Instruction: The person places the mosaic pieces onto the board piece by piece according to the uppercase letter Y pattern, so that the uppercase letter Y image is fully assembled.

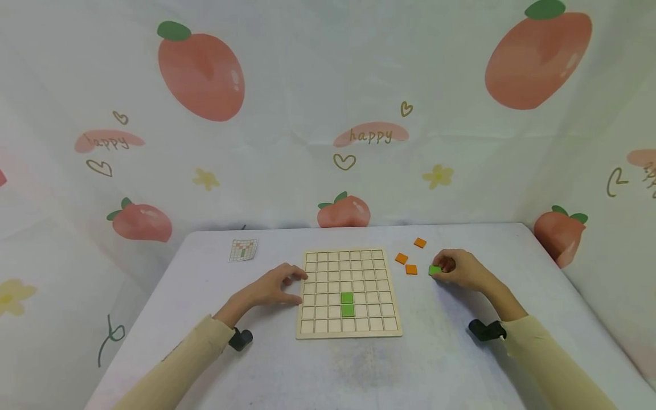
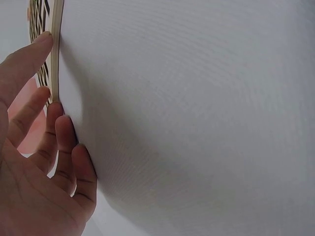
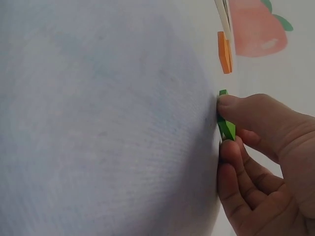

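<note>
A pale wooden grid board (image 1: 348,335) lies mid-table in the head view. Two green square tiles (image 1: 347,304) sit in neighbouring cells of one column. My left hand (image 1: 271,286) touches the board's left edge, thumb and fingers spread. In the left wrist view its thumb and fingertips rest along the wooden rim (image 2: 56,69). To the right of the board, my right hand (image 1: 461,270) pinches a green square tile (image 1: 434,270) at the tabletop. The right wrist view shows this green tile (image 3: 227,129) between thumb and fingers, partly covered by the thumb.
Several orange square tiles (image 1: 411,269) lie between the board and my right hand. A small card printed with a coloured grid (image 1: 243,250) is at the table's back left. Behind the white table (image 1: 359,376) hangs a fruit-patterned cloth (image 1: 287,171).
</note>
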### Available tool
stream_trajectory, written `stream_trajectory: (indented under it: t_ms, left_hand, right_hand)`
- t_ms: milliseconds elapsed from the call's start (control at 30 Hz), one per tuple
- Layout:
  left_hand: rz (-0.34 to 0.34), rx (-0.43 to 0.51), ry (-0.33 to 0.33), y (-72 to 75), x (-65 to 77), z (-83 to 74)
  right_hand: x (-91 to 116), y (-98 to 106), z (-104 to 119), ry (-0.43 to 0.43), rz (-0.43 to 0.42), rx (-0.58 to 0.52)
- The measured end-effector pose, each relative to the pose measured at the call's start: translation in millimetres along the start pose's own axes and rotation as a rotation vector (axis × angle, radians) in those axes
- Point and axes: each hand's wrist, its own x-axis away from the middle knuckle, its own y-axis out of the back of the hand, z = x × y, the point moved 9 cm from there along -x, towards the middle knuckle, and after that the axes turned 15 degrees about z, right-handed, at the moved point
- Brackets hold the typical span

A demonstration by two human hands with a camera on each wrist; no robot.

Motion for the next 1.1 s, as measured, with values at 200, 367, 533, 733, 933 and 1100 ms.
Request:
stream_trajectory:
  t_ms: [200,367,533,733,933,1100]
  left_hand:
    - [0.003,-0.001,0.0,0.1,-0.7,0.2]
    - [0.004,-0.004,0.0,0.2,-1.2,-0.3]
    - [0.003,-0.002,-0.005,0.2,-1.4,-0.2]
    - [-0.005,-0.001,0.001,0.0,-0.5,1.7]
    - [-0.008,-0.001,0.003,0.1,0.1,1.4]
    - [-0.005,0.0,0.008,0.6,-0.4,1.1]
  right_hand:
    - [0.9,0.0,2.8,0.016,0.005,-0.014]
    - [3.4,-0.4,6.3,0.051,0.004,-0.074]
    - [5.4,0.3,15.9,0.129,-0.023,-0.094]
    - [10.5,2.6,38.2,0.229,-0.074,-0.107]
    - [10.9,-2.7,52.7,0.266,-0.067,-0.142]
    - [5.8,-11.4,61.9,0.285,-0.024,-0.194]
